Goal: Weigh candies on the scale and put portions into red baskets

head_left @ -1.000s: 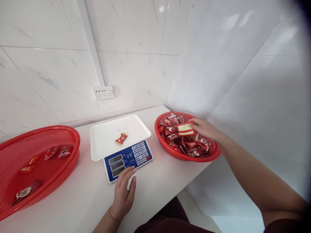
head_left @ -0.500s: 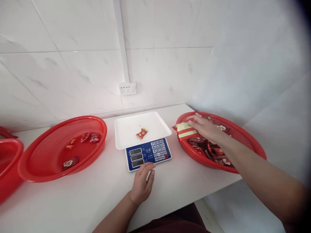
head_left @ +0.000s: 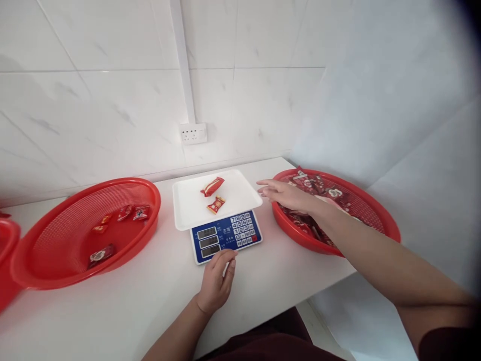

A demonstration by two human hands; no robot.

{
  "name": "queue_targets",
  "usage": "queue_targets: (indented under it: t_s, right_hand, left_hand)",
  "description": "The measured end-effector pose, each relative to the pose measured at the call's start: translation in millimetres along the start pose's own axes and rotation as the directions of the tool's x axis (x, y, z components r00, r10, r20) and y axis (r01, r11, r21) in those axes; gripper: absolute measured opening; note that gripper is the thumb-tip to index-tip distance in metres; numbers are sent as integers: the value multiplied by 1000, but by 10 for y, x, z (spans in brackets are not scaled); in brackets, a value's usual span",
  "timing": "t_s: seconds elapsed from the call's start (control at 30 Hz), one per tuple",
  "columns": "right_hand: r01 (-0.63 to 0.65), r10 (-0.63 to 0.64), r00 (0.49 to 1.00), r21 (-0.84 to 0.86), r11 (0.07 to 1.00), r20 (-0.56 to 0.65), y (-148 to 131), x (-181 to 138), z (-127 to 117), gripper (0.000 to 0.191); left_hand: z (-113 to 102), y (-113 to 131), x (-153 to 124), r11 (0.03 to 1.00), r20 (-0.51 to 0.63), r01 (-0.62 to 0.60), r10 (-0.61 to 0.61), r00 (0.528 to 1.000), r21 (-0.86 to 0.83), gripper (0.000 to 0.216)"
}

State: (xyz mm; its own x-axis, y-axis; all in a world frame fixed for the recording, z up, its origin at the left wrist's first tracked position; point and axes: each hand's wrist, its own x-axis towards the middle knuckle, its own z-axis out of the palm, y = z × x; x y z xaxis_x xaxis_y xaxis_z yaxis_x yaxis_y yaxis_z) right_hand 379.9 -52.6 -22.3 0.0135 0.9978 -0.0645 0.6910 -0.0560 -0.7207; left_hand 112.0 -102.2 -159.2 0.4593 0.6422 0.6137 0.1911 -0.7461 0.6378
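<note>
My right hand (head_left: 282, 194) is open, its fingers stretched toward the right edge of the white weighing tray (head_left: 180, 203), above the rim of the right red basket (head_left: 391, 235). On the tray lie a long red packet (head_left: 213, 186) and, just in front of it, a small red and yellow wrapped candy (head_left: 216, 204). The tray sits on a blue digital scale (head_left: 225, 235) with three displays and a keypad. At the scale's front edge rests my left hand (head_left: 218, 281), fingers loosely bent, thumb apart, nothing held.
Many red wrapped snacks (head_left: 334, 193) fill the right basket. A second red basket (head_left: 84, 210) on the left holds several packets (head_left: 101, 254). Part of another red basket (head_left: 7, 245) shows at the far left. A wall socket (head_left: 193, 134) is behind the scale.
The red and yellow packet from my right hand now lies on the tray behind the candy. My right hand has let go and moved left slightly. My left hand stays by the scale.
</note>
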Motion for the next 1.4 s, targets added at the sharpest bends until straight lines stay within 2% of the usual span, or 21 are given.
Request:
queue_targets:
  t_s: [0.1,0.23,0.33,0.43,0.53,0.7,0.83,0.93,1.03,1.13,1.27,1.4]
  right_hand:
    - [-54,39,998,-292,955,-58,359,-138,-158,44]
    - [-53,87,996,-555,830,34,807,-340,-298,58]
    - [-80,100,995,-691,718,-11,1009,-472,-330,62]
    - [-216,183,975,-708,673,-124,1097,-546,-397,52]
    - [-310,249,950,-628,713,-187,1112,-571,-536,49]
    - [-298,213,947,-401,866,-242,1048,-584,-737,47]
    - [-218,187,948,-100,971,-257,971,-594,-740,45]
    - [-241,280,915,162,957,-289,897,-591,-691,46]
    - [-256,363,894,366,895,-262,760,-538,-599,41]
    - [-194,327,921,480,856,-210,538,-389,-419,32]
    - [-156,235,966,475,866,-110,151,-60,-51,22]
    - [-106,99,994,475,874,39,-169,290,275,29]
  left_hand:
    - [11,-1,-9,1000,2,-4,4,1000,4,22]
    - [20,7,-5,1000,1,-16,16,1000,24,22]
    - [17,6,14,999,-14,12,-12,1000,40,20]
    - [16,-4,30,997,-19,57,-56,998,49,19]
    - [22,-20,29,996,-17,69,-69,998,49,18]
    - [34,-41,18,996,6,91,-91,996,26,18]
    - [31,-36,28,996,14,92,-92,996,22,18]
    - [28,-33,33,995,18,102,-103,995,18,19]
    - [32,-25,23,995,30,103,-103,994,2,19]
    - [37,-2,5,996,47,90,-90,995,2,20]
    - [42,18,-5,997,72,75,-76,995,9,21]
    - [35,-2,3,994,108,109,-111,988,21,21]
